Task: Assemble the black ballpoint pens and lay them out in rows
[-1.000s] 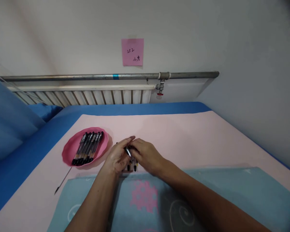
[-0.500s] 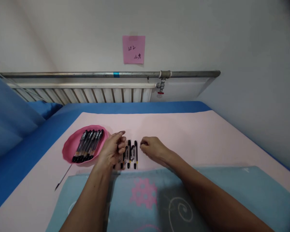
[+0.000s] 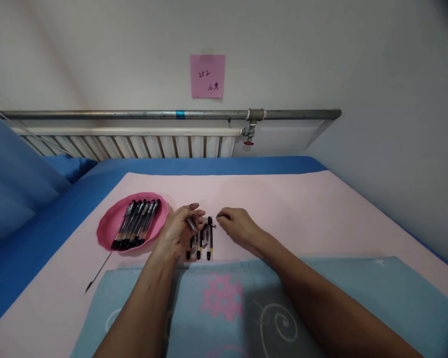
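Observation:
My left hand (image 3: 179,226) is curled above the left side of a short row of black-ended pens (image 3: 209,241). Held against its palm is a short dark, shiny pen cap (image 3: 191,223); the thumb and forefinger point to the right. Between the pens lie loose pen caps (image 3: 204,234). The left part of the row is hidden under this hand. Just right of the row my right hand (image 3: 237,223) is closed, thumb and fingers pinched together. What it grips, if anything, is too small to make out.
To the left stands a pink scalloped tray (image 3: 104,226) with several capped black pens. A thin pen refill (image 3: 97,273) lies below it. A blue cloth (image 3: 224,338) covers the near edge of the pink tabletop (image 3: 283,199). A radiator (image 3: 153,144) and pipe run along the wall.
My left hand has shifted a little to the right over the pens, and the pen cap in it now shows. My right hand stays almost in place, still pinched.

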The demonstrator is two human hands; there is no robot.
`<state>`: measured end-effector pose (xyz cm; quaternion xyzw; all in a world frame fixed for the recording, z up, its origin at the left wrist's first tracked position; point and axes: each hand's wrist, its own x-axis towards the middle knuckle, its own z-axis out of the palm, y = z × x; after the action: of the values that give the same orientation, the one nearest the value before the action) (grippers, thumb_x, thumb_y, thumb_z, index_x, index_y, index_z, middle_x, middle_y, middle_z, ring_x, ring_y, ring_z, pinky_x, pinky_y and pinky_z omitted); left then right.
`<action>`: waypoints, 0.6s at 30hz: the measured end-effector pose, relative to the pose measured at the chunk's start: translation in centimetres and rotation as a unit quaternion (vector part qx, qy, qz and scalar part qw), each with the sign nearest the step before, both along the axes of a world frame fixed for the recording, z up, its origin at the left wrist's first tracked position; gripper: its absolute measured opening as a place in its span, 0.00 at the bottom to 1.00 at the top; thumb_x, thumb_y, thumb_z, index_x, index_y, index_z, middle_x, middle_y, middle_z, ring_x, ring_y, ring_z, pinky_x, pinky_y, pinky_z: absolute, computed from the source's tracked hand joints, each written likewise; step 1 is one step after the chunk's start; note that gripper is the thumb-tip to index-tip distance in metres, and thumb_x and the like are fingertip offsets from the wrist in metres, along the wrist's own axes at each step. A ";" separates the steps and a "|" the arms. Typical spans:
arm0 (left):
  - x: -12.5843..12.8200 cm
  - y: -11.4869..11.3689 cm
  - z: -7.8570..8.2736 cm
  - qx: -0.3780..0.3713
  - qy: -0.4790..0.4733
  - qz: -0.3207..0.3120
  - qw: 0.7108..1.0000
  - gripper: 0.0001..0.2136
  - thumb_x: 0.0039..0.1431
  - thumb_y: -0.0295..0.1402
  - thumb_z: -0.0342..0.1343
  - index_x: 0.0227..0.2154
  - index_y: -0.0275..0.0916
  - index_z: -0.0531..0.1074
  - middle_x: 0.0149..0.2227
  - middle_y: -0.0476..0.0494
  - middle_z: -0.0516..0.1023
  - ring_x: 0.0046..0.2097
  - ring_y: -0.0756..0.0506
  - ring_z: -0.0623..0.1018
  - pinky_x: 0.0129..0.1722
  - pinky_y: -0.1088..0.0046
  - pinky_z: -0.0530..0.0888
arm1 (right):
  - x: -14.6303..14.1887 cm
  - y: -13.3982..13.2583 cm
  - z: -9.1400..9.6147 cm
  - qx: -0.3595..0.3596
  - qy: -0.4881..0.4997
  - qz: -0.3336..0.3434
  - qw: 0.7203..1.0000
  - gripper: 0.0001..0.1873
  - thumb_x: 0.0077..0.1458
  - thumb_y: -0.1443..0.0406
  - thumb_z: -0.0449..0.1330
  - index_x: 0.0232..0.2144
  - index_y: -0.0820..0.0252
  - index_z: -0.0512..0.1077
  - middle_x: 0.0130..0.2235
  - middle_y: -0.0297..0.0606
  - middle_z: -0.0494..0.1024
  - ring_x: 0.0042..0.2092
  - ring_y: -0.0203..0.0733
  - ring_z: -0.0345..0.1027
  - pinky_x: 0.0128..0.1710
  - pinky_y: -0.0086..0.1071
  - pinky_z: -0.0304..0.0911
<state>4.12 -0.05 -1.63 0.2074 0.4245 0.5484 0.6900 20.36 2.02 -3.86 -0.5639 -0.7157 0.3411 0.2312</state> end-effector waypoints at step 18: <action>0.2 0.4 -0.9 0.104 0.120 0.040 0.987 0.16 0.49 0.40 0.56 0.39 0.36 0.69 0.45 0.36 0.72 0.46 0.43 0.72 0.44 0.66 0.66 | 0.2 0.1 1.3 0.048 -0.099 -0.005 0.994 0.08 0.49 0.67 0.52 0.28 0.63 0.71 0.27 0.37 0.73 0.29 0.36 0.64 0.28 0.26 0.54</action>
<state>4.28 0.35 -2.54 0.3246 0.4530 0.5878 0.5864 20.59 2.07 -2.54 -0.5868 -0.7476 0.2477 0.1881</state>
